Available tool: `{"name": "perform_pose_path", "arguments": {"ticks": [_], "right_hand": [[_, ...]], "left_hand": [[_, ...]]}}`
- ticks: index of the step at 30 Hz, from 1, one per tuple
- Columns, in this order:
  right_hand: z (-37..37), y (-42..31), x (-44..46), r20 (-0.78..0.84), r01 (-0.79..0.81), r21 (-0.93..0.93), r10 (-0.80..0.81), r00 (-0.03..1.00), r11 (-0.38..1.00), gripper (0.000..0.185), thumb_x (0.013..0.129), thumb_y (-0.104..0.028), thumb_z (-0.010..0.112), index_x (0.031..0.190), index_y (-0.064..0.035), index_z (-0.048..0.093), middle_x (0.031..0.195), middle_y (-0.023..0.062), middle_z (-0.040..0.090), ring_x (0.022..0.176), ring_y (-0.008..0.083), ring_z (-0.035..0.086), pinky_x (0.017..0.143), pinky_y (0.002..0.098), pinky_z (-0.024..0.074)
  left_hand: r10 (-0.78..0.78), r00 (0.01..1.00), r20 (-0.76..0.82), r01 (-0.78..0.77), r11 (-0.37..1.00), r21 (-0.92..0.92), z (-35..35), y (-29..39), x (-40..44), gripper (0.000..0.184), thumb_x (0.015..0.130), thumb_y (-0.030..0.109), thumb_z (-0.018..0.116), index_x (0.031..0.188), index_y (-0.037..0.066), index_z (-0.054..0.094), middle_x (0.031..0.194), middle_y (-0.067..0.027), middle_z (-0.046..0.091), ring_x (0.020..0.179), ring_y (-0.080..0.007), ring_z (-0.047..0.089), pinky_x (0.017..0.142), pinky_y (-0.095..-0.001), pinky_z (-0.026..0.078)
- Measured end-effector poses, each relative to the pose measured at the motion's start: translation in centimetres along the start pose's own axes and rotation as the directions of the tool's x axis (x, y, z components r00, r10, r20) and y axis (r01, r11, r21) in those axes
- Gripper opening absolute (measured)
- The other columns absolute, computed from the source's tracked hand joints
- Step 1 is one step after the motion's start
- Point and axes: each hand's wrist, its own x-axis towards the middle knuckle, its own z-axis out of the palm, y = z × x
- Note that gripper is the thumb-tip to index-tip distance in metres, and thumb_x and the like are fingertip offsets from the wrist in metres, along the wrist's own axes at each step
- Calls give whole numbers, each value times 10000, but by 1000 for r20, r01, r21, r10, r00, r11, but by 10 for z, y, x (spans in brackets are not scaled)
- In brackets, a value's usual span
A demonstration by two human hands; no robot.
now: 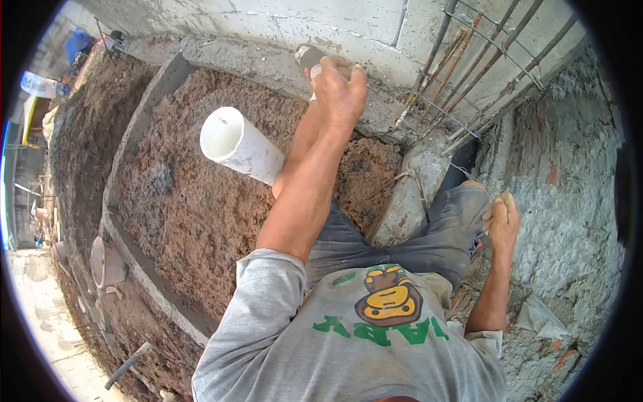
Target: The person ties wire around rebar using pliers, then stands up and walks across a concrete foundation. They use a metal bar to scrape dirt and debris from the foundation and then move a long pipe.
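Note:
My left hand [340, 92] is closed in a fist above my shoe [309, 59], near the foot of the block wall. Whether anything is inside its fingers I cannot make out. Beside my bent knee, my right hand [502, 220] is also closed. A small dark piece with a reddish part shows at its inner edge, too small to name. Left of my left forearm, a wide white plastic pipe [258, 154] sticks up from the soil, its open end towards me. Between my hands, a bent metal bar [422, 194] juts from a concrete ledge [405, 218].
Several rusty rebar rods [469, 63], tied with cross bars, stand at the upper right by the grey block wall [321, 23]. Reddish soil [194, 181] fills a space edged by a thin concrete rim [144, 107]. A bucket-like container [107, 261] sits outside the rim.

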Motion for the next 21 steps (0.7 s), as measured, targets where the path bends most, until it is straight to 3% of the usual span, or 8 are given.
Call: {"name": "perform_pose_path", "arguments": {"ticks": [2,4,6,9,11,13,15,21], "right_hand": [[19,70,16,-22,236,-447,-274,962,863,278,873,-222,444,821,21,568,674,152,590,552,296,556,575,426,443],[47,105,2,-38,387,-523,-474,880,760,282,847,-232,443,847,4,598,644,161,579,592,360,539,630,472,428],[34,63,-19,577,173,-250,3,817,953,246,838,-191,471,849,1,624,627,126,598,606,290,577,609,401,452],[15,19,-40,830,75,-119,58,555,990,211,871,-178,534,831,2,637,645,104,628,597,207,595,577,332,462],[-3,4,-44,978,-244,84,-33,204,966,236,898,-186,580,800,23,632,661,103,644,586,152,609,546,280,465],[-12,-4,-44,924,-256,333,-260,280,907,269,908,-209,582,806,36,628,660,108,643,573,163,612,535,282,468],[-13,-7,-46,743,-271,651,-520,422,709,298,908,-204,577,816,78,614,667,127,643,590,195,637,529,272,483],[-6,-20,-40,413,-65,570,-217,885,819,274,932,-216,488,927,42,582,614,103,597,513,162,570,473,251,436]], "left_hand": [[170,985,35,-173,964,204,0,-3,-8,201,835,212,607,871,23,548,660,-66,606,721,-198,593,996,-465,322],[217,976,21,-216,949,229,4,-16,-7,218,843,239,603,861,29,546,650,-65,599,736,-229,591,1033,-500,228],[268,963,37,-269,936,229,2,-34,-8,237,850,267,598,850,36,544,640,-64,592,751,-261,589,1070,-534,133],[317,948,-18,-280,861,424,0,-59,-10,249,874,279,576,848,34,545,669,-68,628,763,-259,614,1065,-567,135],[198,980,-6,-182,914,363,-3,-80,-12,265,873,287,577,856,24,546,676,-73,643,764,-255,623,1068,-572,109],[81,997,8,-80,946,315,-2,-83,-13,281,872,295,578,865,15,547,683,-79,657,765,-252,632,1070,-577,84],[-54,996,70,36,970,239,-2,-83,-17,276,862,253,598,919,-13,551,669,-94,663,734,-232,647,1020,-513,291],[-211,968,-139,217,975,34,-14,-92,-5,251,845,174,591,999,-20,546,833,-194,653,831,-342,618,900,-450,414]]}}
